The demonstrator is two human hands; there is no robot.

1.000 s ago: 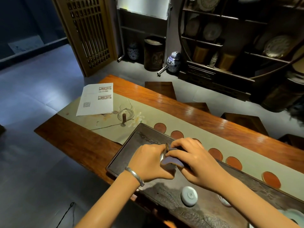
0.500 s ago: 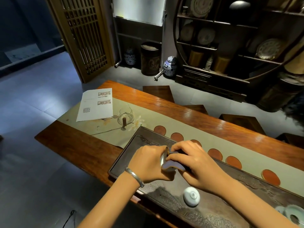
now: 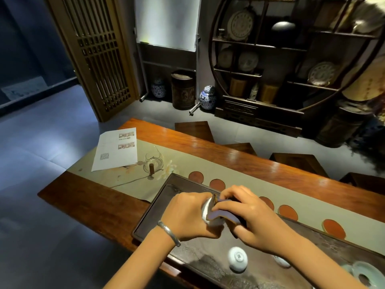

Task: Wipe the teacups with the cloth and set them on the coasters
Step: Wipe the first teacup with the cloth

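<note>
Left hand [image 3: 187, 215] wrapped around a small white teacup [image 3: 206, 211] above the dark tray [image 3: 150, 215]. Right hand [image 3: 254, 217] pinches the cloth [image 3: 224, 214] against its rim. Cup looks light, glazed, slick, breakable; best cradled round the wall. Cloth soft, limp. Upturned teacup [image 3: 238, 258] waits on the tray; coasters [image 3: 288, 212] empty.

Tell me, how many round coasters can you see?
5 coasters on the runner: far left, next, one peeking behind the right hand, then, rightmost. The hands may hide another.

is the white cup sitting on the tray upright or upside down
Upside down: the white cup on the tray shows its foot ring and base mark facing up.
</note>
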